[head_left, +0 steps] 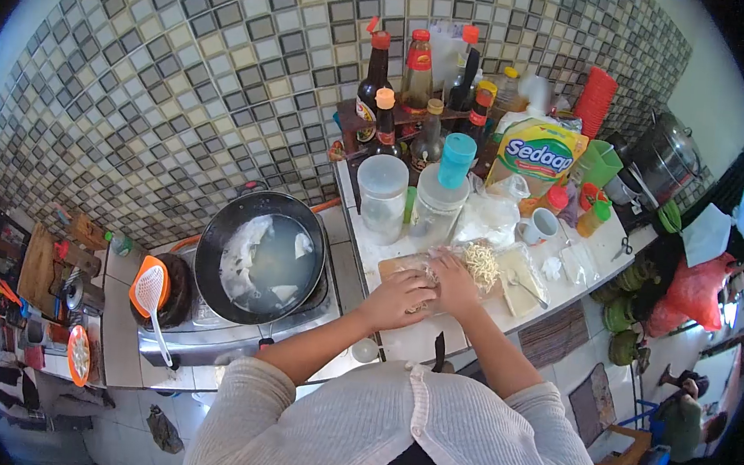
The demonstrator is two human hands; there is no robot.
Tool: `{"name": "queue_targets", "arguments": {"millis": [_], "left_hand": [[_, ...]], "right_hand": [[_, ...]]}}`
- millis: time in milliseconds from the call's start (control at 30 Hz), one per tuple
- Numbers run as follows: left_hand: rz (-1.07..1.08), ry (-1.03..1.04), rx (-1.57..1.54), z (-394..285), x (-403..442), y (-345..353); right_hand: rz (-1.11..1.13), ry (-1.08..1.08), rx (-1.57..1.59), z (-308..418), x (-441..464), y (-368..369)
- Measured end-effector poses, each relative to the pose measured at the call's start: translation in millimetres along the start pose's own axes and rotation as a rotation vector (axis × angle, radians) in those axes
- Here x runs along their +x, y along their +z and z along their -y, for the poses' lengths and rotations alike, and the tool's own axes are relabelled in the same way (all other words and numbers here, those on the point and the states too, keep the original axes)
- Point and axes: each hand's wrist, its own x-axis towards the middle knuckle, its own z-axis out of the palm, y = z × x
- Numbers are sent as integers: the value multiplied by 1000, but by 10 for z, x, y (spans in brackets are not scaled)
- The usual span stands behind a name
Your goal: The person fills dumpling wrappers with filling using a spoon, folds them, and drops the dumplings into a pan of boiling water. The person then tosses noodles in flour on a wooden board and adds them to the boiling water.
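Pale strips (pixel 481 266), probably light, soft and best scooped underneath, are heaped on the cutting board (pixel 392 267) near the counter's front edge (pixel 402 349), beside half-curled left hand (pixel 405 294) and right hand (pixel 455 280), grip indeterminable.

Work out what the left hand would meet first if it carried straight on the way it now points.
Most likely the right hand: it lies just beyond the left hand, in line with the left forearm. The two are so close that they may already touch; one view leaves depth unclear.
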Motion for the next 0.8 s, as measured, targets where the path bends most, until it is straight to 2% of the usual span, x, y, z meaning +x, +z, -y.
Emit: {"name": "queue_targets", "arguments": {"millis": [67,167,267,400,467,500,567,667,800], "left_hand": [[-111,-35,-149,9,16,13],[-156,-11,-154,11,15,7],[-165,-81,-193,49,-32,83],[-177,-108,-178,63,-52,118],[-194,-128,-127,50,-54,127],[-194,-126,-127,43,-53,124],[-181,-128,-106,6,-15,70],[-241,-63,-44,-119,5,-69],[-198,41,-22,-24,-38,67]], "right_hand": [[-88,24,63,-35,-14,89],[-123,-3,65,0,-54,63],[-234,18,103,22,-40,104],[-263,36,192,-55,-43,82],[-259,236,398,-29,-38,21],[-261,237,397,-33,-50,22],[-252,44,329,-4,-60,-38],[-243,10,159,199,-81,-183],[-257,-31,142,123,53,-15]]}}
